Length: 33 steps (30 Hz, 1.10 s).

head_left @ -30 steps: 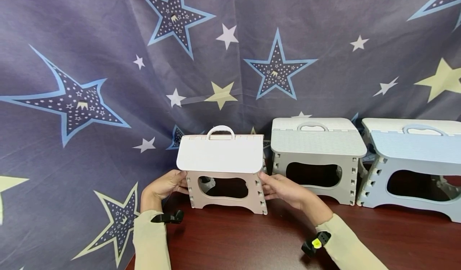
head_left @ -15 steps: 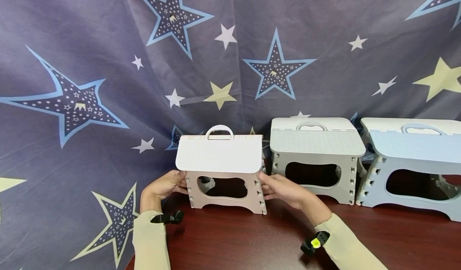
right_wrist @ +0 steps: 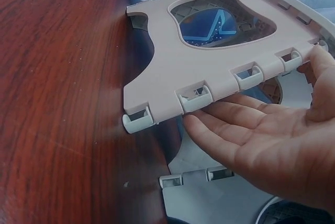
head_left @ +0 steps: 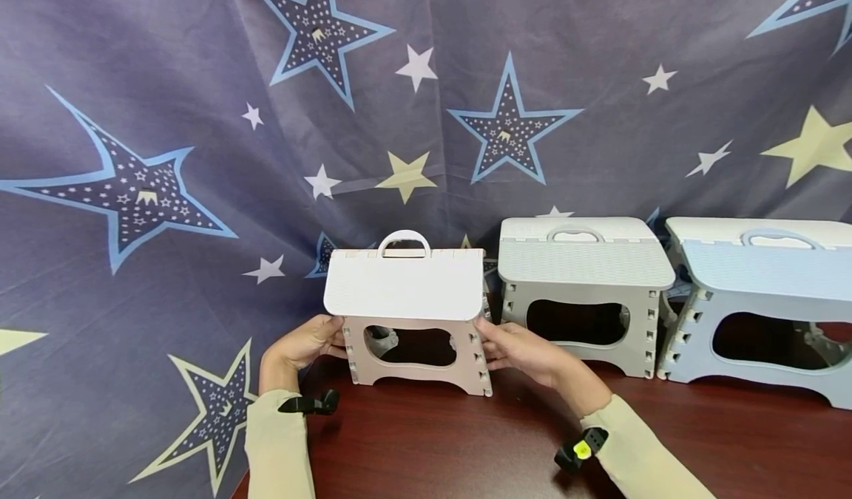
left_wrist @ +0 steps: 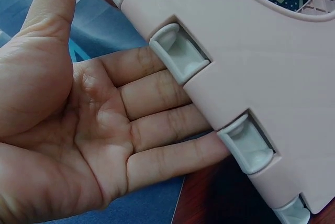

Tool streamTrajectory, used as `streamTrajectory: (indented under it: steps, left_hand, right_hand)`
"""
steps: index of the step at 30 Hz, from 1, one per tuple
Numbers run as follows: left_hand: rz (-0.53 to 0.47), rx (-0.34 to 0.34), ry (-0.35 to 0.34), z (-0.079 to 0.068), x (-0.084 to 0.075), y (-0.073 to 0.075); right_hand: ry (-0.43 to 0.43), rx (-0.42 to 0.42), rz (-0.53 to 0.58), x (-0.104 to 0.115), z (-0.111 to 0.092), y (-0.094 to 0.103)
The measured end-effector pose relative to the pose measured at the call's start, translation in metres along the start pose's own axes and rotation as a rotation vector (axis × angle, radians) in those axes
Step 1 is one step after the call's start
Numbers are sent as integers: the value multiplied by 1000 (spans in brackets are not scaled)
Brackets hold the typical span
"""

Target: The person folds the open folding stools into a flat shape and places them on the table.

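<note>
Pale pink folding stool point(head_left: 404, 284) upright on a dark red wooden table point(head_left: 413, 440), at the left end of a row of three stools. Left hand point(head_left: 308, 342) at its left edge, right hand point(head_left: 522, 347) at its right edge — both gripping the pink stool, thumbs at the near side just under the seat, fingers reaching behind the edge. Fingers mostly straight in the wrist views, palms in sight. White carry handle point(head_left: 404, 234) upright at the far part of the seat. Large rounded hole in the near panel point(head_left: 464, 340); inside it, a dark hollow with a pale leg piece point(head_left: 381, 345) at the left. Just to the right, a grey stool point(head_left: 586, 259) with a similar dark hollow. Farthest right, a blue stool point(head_left: 765, 266), cut off at the right side of the head view, with pale hinge parts inside its hole. Star-printed cloth point(head_left: 366, 129) behind and along the left. Cream sleeves point(head_left: 278, 447) on both arms — a black strap point(head_left: 308, 403) at each wrist.
</note>
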<state>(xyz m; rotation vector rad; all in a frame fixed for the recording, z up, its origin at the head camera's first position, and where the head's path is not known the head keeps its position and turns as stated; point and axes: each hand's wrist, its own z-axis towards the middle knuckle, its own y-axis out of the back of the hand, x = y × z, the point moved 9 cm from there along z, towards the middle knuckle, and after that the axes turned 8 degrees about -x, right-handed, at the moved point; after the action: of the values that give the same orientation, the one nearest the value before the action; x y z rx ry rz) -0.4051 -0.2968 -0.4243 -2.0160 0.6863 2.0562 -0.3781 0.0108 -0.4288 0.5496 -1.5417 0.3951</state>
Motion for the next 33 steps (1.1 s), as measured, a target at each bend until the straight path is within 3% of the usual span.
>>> streamTrajectory:
  steps: [33]
  left_hand:
    - [-2,2,10,4,1,-2]
  right_hand:
    - [-1,18,2,0,1,-2]
